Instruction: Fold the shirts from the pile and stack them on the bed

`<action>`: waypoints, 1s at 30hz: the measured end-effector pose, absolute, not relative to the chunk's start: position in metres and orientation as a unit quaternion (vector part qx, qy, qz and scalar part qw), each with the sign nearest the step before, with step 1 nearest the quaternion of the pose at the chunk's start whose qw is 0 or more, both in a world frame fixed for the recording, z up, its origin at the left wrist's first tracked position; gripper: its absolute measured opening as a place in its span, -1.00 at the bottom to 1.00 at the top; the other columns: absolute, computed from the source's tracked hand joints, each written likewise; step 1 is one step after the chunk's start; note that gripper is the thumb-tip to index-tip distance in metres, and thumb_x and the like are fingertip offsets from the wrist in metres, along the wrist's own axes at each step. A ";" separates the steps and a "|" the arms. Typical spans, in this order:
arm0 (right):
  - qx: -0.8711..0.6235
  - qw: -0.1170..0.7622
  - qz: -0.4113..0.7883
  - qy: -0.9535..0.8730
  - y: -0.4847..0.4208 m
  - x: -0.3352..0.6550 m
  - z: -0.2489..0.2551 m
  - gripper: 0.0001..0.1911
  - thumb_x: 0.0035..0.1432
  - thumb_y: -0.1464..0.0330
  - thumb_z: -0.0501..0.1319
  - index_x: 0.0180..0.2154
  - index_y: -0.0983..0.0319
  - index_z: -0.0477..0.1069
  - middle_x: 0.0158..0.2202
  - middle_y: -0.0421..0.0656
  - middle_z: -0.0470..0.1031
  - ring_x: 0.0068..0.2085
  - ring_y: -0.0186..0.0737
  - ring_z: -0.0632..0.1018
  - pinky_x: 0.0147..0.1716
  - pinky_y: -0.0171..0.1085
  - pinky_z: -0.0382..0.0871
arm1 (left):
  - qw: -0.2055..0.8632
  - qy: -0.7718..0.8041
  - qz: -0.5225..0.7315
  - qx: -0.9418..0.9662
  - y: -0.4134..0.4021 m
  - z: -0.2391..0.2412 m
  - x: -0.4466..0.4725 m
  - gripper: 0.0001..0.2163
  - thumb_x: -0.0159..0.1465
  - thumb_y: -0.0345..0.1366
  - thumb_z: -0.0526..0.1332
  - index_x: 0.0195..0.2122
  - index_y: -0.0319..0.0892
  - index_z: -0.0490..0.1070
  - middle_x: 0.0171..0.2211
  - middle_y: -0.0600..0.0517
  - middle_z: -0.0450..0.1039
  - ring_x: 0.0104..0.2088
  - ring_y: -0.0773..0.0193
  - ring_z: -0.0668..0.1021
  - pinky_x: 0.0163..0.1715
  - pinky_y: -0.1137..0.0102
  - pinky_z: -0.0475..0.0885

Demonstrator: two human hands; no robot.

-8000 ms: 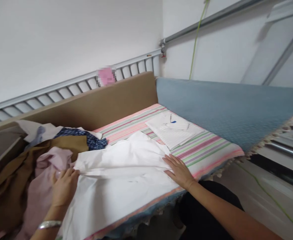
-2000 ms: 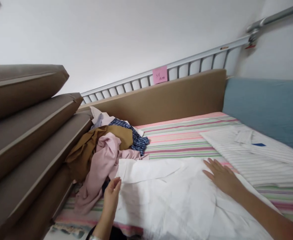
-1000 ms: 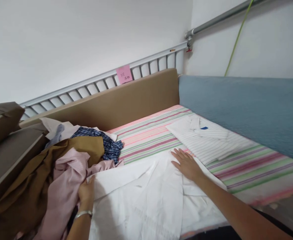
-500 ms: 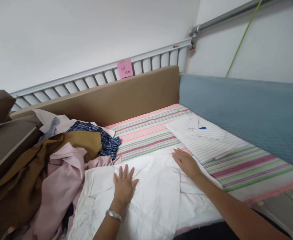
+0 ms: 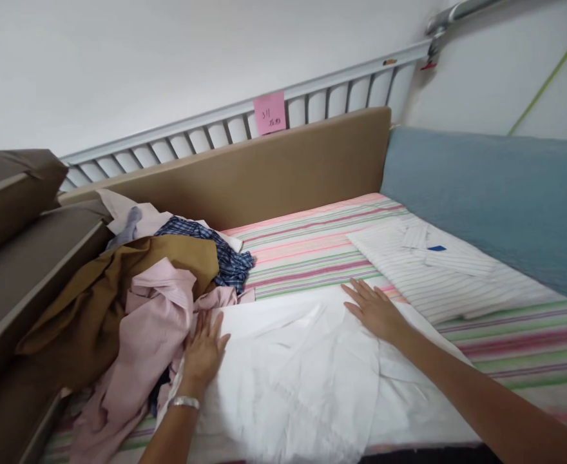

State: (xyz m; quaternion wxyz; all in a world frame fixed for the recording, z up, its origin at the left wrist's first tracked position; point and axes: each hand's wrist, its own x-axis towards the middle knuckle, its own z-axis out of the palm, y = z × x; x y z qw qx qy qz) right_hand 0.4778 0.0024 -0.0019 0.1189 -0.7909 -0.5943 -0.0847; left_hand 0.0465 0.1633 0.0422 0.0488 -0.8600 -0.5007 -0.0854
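Observation:
A white garment (image 5: 293,380) lies spread over the striped sheet in front of me, with some creases in its middle. My left hand (image 5: 203,351) rests flat on its left edge, fingers pointing away from me, beside a pink garment (image 5: 155,316). At the far right part of the white cloth, my right hand (image 5: 373,309) lies with its fingers spread. Neither hand grips anything. Just beyond the right hand sits a folded white pinstriped shirt (image 5: 438,270) with a small blue tag.
A heap with a brown garment (image 5: 104,290) and a blue plaid garment (image 5: 232,261) lies left, against grey-brown cushions (image 5: 32,251). A tan padded board (image 5: 274,171) and a blue one (image 5: 486,180) border the striped sheet (image 5: 307,254). A pink note (image 5: 270,113) hangs on the railing.
My left hand has slid left across the white garment to its edge. The right hand stays near the same spot on the cloth. The view has turned slightly left.

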 end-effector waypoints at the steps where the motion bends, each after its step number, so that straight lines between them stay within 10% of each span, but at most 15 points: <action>1: -0.791 0.114 -0.085 -0.595 0.001 0.478 -0.003 -0.46 0.24 0.11 -0.12 0.20 0.11 0.16 0.26 -0.08 0.11 0.26 -0.02 0.14 0.16 0.08 0.06 | 0.044 -0.501 -0.082 -0.860 0.165 0.038 0.043 -0.46 0.26 -0.03 -0.03 0.25 -0.10 0.06 0.27 -0.20 0.06 0.28 -0.05 0.09 0.18 -0.05 0.06; 14: -0.800 0.115 -0.036 -0.588 -0.009 0.465 0.042 -0.49 0.22 0.19 -0.01 0.17 0.16 0.20 0.26 -0.03 0.12 0.26 0.00 0.15 0.13 0.07 0.13 | -0.168 -0.483 -0.212 -0.833 0.095 0.082 0.052 -0.56 0.16 -0.15 0.14 0.07 -0.11 0.32 0.15 -0.18 0.27 0.18 -0.04 0.28 0.18 -0.02 0.08; 21: -0.714 0.250 -0.032 -0.653 -0.089 0.417 0.059 -0.61 0.20 0.34 0.00 0.05 0.15 0.34 0.17 -0.08 0.28 0.23 -0.06 0.23 0.15 0.08 0.13 | -0.548 -0.624 -0.289 -0.476 -0.060 -0.001 -0.001 -0.59 -0.15 -0.03 0.34 -0.32 -0.16 0.43 -0.25 -0.12 0.52 -0.12 -0.07 0.53 -0.12 0.16 0.44; 30: -0.727 0.392 0.002 -0.564 -0.160 0.367 0.049 -0.67 0.19 0.35 0.02 -0.07 0.18 0.43 0.09 -0.05 0.38 0.17 -0.07 0.31 0.10 0.04 0.28 | -0.699 -0.619 -0.177 -0.310 -0.066 -0.044 0.030 -0.17 -0.31 -0.10 0.38 0.06 -0.04 0.17 0.10 -0.23 0.32 0.19 -0.18 0.25 0.08 -0.02 0.25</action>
